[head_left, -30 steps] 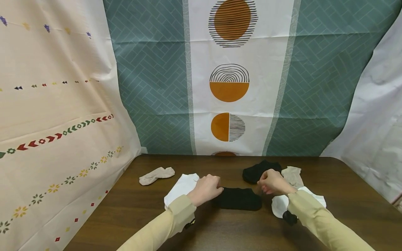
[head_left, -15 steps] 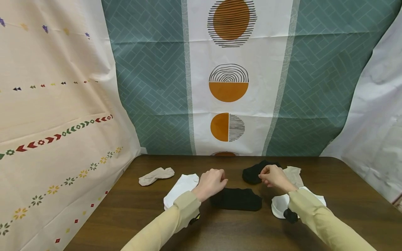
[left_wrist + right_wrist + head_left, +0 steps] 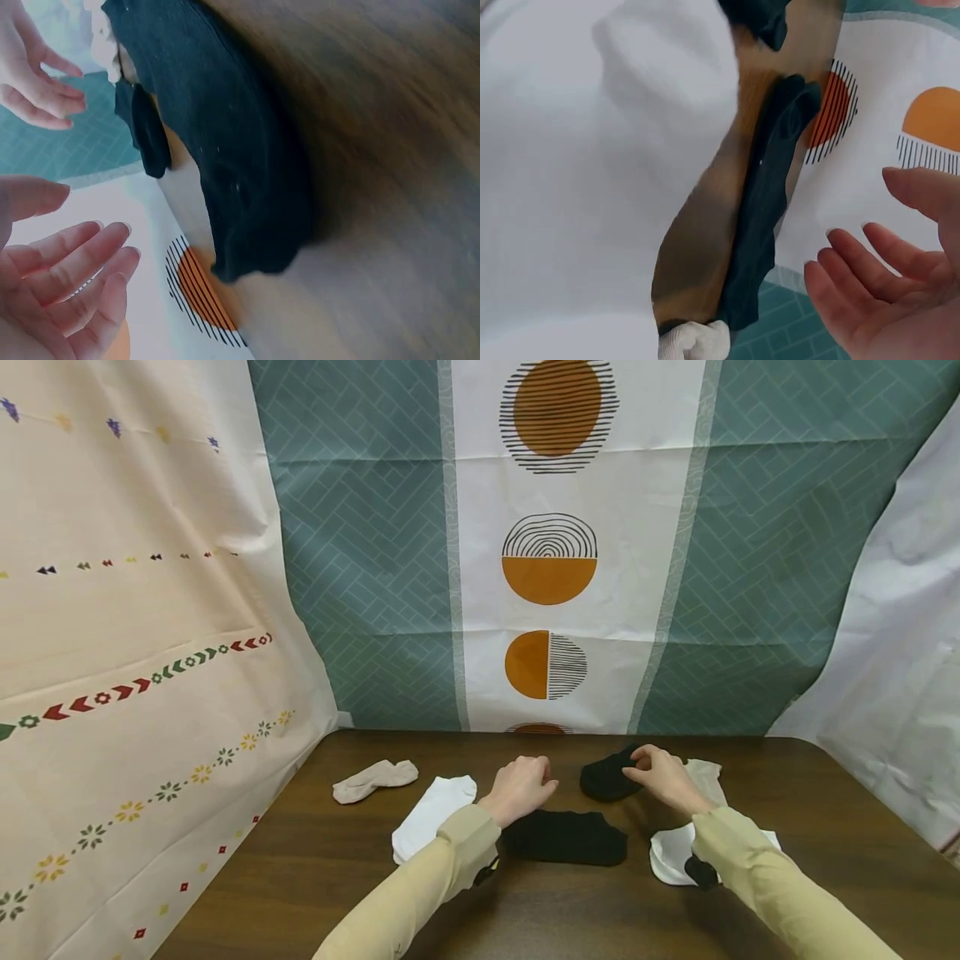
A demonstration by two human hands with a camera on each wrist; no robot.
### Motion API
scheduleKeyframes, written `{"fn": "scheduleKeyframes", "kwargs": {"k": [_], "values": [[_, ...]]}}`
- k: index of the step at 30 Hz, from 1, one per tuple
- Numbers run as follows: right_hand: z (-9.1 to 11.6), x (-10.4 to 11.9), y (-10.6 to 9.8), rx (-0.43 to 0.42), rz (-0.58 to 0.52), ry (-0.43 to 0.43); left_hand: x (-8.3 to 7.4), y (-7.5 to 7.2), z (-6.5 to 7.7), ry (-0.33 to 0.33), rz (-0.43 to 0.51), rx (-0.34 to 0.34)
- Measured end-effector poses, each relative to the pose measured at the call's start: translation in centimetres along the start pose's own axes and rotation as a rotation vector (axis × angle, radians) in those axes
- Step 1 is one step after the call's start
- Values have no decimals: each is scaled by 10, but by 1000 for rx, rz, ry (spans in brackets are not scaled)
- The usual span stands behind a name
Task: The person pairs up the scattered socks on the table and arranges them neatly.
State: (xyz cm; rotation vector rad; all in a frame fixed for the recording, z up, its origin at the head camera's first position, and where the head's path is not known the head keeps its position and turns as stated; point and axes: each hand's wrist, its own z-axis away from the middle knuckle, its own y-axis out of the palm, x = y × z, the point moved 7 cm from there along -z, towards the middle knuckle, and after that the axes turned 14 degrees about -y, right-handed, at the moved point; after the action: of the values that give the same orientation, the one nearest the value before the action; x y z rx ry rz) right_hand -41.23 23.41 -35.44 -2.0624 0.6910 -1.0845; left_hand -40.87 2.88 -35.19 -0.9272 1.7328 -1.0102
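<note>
A black sock [image 3: 566, 837] lies flat on the table, close in front of the left wrist camera. Over its far left end hovers my left hand [image 3: 520, 789]; the left wrist view shows its fingers [image 3: 79, 262] loosely bent with nothing in them. Farther back lies a second black sock [image 3: 609, 777]. My right hand [image 3: 663, 777] is above that sock's right part and partly hides it. In the right wrist view the thumb and fingers [image 3: 862, 259] are spread apart and hold nothing. A white sock [image 3: 672, 856] lies beneath the right wrist, partly covered by the sleeve.
Another white sock [image 3: 433, 818] rests left of the left hand, and a beige sock [image 3: 375, 781] lies beyond it. A second beige sock [image 3: 707, 779] is behind the right hand. Patterned cloths [image 3: 360, 568] hang along the back and sides of the brown table [image 3: 570, 910].
My left hand has moved right, passing above the near black sock. The right hand has lifted slightly away and its fingers have loosened. The socks lie where they were.
</note>
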Motion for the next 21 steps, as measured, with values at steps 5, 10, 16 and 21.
{"fn": "scheduleKeyframes", "kwargs": {"k": [5, 10, 16, 21], "values": [[-5, -5, 2, 16, 24, -7, -6, 8, -2, -9, 15, 30], [-9, -11, 5, 26, 44, 3, -11, 12, -4, -18, 36, 35], [-11, -22, 9, 45, 56, 10, -13, 15, -9, -44, 70, 25], [-11, -30, 12, 72, 51, 19, -14, 20, -12, -74, 79, 21]]}}
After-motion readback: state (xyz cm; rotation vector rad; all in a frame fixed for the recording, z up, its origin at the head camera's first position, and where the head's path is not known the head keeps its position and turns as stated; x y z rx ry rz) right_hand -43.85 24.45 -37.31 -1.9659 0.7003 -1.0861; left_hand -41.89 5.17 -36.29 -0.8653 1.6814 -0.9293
